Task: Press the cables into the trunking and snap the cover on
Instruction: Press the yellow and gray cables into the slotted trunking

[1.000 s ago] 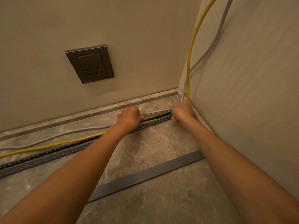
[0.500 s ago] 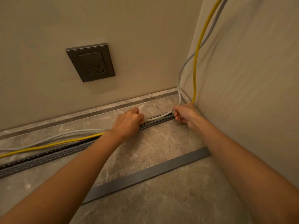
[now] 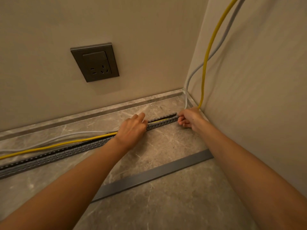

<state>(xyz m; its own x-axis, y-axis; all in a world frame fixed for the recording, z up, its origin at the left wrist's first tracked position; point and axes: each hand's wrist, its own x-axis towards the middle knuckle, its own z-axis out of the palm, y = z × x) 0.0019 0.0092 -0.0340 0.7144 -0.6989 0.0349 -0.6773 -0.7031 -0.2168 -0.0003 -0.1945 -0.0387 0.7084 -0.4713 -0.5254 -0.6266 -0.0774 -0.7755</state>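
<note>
A grey slotted trunking [image 3: 54,154] lies on the marble floor and runs from the left edge to the right corner. A yellow cable [image 3: 209,47] and a pale grey cable [image 3: 194,72] come down the right wall into its right end. Between my hands both lie inside the channel. Left of my left hand they rest on the floor behind the trunking. My left hand [image 3: 132,129] presses down on the trunking, fingers bent. My right hand [image 3: 188,118] pinches the cables at the trunking's right end. The flat grey cover strip [image 3: 149,175] lies loose on the floor nearer to me.
A dark wall socket [image 3: 94,62] sits on the back wall above the floor. A stone skirting ledge [image 3: 99,111] runs along that wall. The right wall stands close beside my right arm.
The cables between my hands have sunk into the channel. My left hand's fingers have lifted a little, and my right hand has shifted slightly right toward the corner.
</note>
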